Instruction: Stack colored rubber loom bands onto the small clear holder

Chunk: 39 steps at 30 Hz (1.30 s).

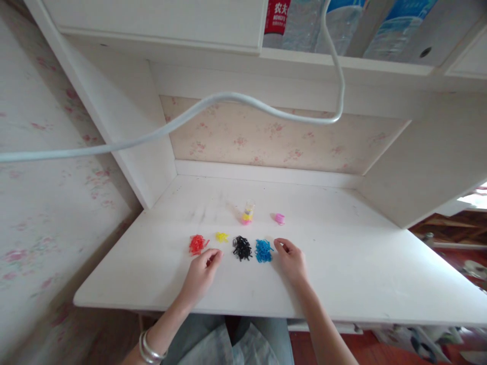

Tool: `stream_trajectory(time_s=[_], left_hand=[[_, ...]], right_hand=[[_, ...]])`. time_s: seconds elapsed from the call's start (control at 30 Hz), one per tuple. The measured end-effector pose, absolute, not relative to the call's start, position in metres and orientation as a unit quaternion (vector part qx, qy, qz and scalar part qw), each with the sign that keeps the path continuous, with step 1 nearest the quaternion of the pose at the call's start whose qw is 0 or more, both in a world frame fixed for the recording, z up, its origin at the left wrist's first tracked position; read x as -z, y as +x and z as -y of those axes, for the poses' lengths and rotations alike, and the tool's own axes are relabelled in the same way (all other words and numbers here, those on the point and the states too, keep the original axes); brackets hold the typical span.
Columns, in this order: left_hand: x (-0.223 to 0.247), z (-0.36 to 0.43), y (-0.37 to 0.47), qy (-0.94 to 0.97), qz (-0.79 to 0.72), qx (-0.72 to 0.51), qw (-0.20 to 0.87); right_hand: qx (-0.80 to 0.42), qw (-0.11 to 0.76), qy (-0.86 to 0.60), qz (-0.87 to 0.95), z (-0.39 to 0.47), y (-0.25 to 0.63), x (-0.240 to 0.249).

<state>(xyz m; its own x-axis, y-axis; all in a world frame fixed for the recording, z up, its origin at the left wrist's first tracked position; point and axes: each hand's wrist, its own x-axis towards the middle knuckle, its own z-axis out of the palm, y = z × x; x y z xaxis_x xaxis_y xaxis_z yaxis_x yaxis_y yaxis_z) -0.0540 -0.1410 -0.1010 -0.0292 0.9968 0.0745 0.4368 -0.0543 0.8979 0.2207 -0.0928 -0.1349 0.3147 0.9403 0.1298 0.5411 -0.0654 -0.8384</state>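
My left hand point(204, 268) rests on the desk just in front of a pile of small red rubber bands point(197, 244), fingers curled in and closed. My right hand point(292, 259) is beside a pile of blue rubber bands point(263, 251), its fingertips also pinched together. Whatever either hand may hold is too small or hidden to make out. Between the hands lies a heap of black rubber bands point(242, 248). A smaller yellow pile point(221, 236) sits between the red and black ones. Behind them stands a small clear container point(248, 213) with yellow and pink in it.
A small pink piece point(279, 219) lies on the white desk point(342, 263), right of the container. A white cable point(236, 96) crosses in front of the camera. Water bottles point(338, 25) stand on the shelf above. White side panels and a flowered wall enclose the desk.
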Motion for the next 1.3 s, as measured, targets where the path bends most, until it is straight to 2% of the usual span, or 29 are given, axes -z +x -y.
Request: stream_trajectory(time_s=[0.23,0.3,0.5,0.6,0.7,0.87,0.97,1.17,1.3], left_hand=[[0.110,0.155,-0.060,0.583,-0.587,-0.424,0.369],[0.109,0.153,-0.061,0.580,-0.586,-0.425,0.374],[0.111,0.155,-0.067,0.542,-0.587,-0.460,0.388],[0.114,0.155,-0.069,0.512,-0.589,-0.486,0.394],[0.113,0.153,-0.069,0.507,-0.584,-0.493,0.399],[0.112,0.151,-0.069,0.509,-0.581,-0.494,0.399],[0.114,0.150,-0.068,0.510,-0.588,-0.495,0.387],[0.116,0.149,-0.069,0.521,-0.607,-0.475,0.368],[0.115,0.150,-0.070,0.523,-0.607,-0.469,0.371]], right_hand=[[-0.142,0.370,-0.639,0.659,0.104,0.162,0.093],[-0.112,0.324,-0.599,0.723,0.104,0.137,0.079],[-0.065,0.103,-0.555,0.823,0.084,0.091,0.073],[-0.051,0.049,-0.563,0.823,0.073,0.081,0.079],[-0.043,0.030,-0.562,0.826,0.066,0.075,0.081],[-0.041,0.033,-0.550,0.833,0.066,0.074,0.078],[-0.070,0.068,-0.545,0.832,0.067,0.080,0.074],[-0.148,0.183,-0.548,0.802,0.060,0.105,0.056],[-0.127,0.296,-0.565,0.760,0.047,0.128,0.034]])
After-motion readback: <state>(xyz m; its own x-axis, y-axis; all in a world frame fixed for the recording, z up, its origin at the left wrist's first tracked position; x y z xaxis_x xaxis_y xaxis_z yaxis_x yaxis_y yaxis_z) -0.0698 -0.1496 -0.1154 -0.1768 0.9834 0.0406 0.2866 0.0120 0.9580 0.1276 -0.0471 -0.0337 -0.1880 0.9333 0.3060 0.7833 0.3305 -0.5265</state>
